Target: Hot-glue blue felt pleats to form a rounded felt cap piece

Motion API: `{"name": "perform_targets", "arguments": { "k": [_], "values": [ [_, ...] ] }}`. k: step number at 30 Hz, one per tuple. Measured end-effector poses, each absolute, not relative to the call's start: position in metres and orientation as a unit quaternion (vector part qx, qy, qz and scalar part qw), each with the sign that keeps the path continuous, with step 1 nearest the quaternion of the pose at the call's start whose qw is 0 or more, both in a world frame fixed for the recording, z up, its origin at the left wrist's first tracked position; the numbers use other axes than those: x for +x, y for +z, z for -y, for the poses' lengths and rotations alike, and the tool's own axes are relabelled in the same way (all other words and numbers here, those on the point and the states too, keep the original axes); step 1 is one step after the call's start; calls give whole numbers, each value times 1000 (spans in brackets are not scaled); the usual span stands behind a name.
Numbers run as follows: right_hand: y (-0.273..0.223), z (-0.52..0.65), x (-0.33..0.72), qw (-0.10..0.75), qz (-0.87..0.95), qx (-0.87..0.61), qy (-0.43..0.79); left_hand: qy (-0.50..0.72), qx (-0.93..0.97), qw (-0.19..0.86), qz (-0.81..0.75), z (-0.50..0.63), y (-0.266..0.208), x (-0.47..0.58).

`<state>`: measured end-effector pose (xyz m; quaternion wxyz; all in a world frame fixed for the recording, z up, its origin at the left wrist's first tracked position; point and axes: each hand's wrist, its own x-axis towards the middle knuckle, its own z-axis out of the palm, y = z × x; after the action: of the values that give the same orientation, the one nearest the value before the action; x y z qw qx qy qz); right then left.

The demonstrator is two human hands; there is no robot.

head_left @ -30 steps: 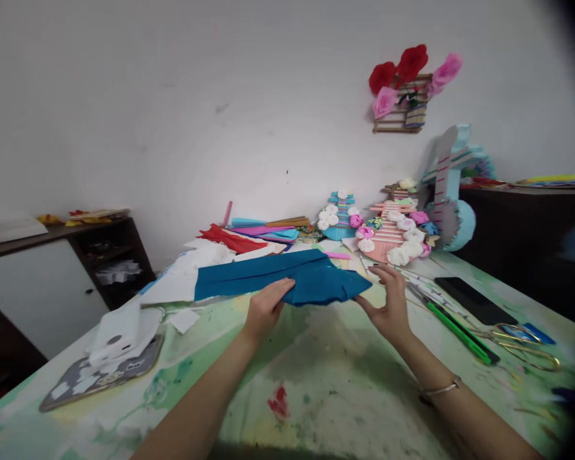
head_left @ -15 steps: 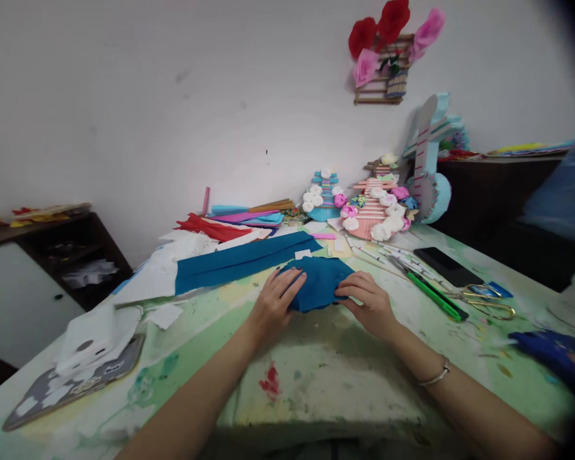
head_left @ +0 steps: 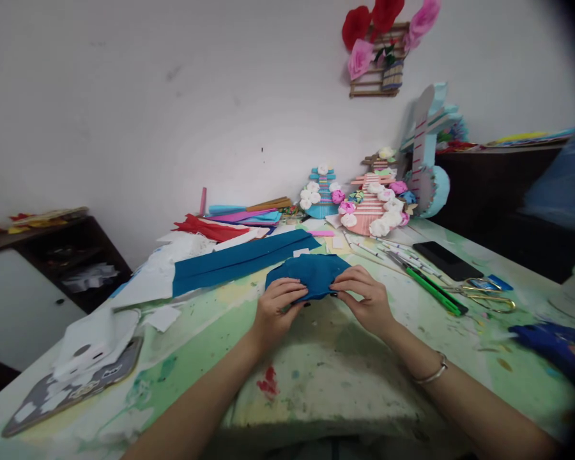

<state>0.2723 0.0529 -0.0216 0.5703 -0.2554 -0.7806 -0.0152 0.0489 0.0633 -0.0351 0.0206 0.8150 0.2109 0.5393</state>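
Observation:
Both hands hold a piece of blue crepe paper (head_left: 316, 273) by its near edge, a little above the table. My left hand (head_left: 278, 310) pinches the lower left part, thumb beneath and fingers on top. With thumb and fingertips, my right hand (head_left: 364, 299) grips the right side of the near edge. Behind the piece lies a long folded strip of the same blue paper (head_left: 239, 260). A small white paper scrap (head_left: 301, 252) sits just past the held piece's far edge.
On the right lie a green utility knife (head_left: 436, 291), gold-handled scissors (head_left: 489, 297), a black phone (head_left: 447, 260) and a blue glue gun (head_left: 551, 345). Flower-trimmed paper guitars (head_left: 370, 214) stand at the back. A grey phone case (head_left: 76, 393) with white paper is at left.
My left hand has shifted from on top of the blue paper to its near edge, thumb underneath. The paper's near edge is drawn up between both hands. The view has tilted slightly.

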Motion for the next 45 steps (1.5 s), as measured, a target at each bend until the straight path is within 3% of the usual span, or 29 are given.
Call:
{"name": "perform_targets", "arguments": {
  "k": [14, 22, 29, 35, 40, 45],
  "values": [
    [-14, -49, 268, 572, 777, -262, -34, 588, 771, 5, -245, -57, -23, 57],
    [37, -54, 259, 568, 784, -239, -70, 556, 790, -67, -250, -53, 0, 46],
    [110, -45, 258, 541, 812, -207, -70, 596, 749, 20, -290, -45, 61, 40],
    [166, 4, 266, 514, 832, -207, -25, 506, 802, 107, -299, 3, 138, 30],
    [167, 44, 274, 526, 822, -218, 9, 422, 847, 155, -285, 44, 168, 29],
    [134, 63, 281, 527, 811, -234, 96, 358, 841, 271, -302, 55, 149, 35]
  ]
}}
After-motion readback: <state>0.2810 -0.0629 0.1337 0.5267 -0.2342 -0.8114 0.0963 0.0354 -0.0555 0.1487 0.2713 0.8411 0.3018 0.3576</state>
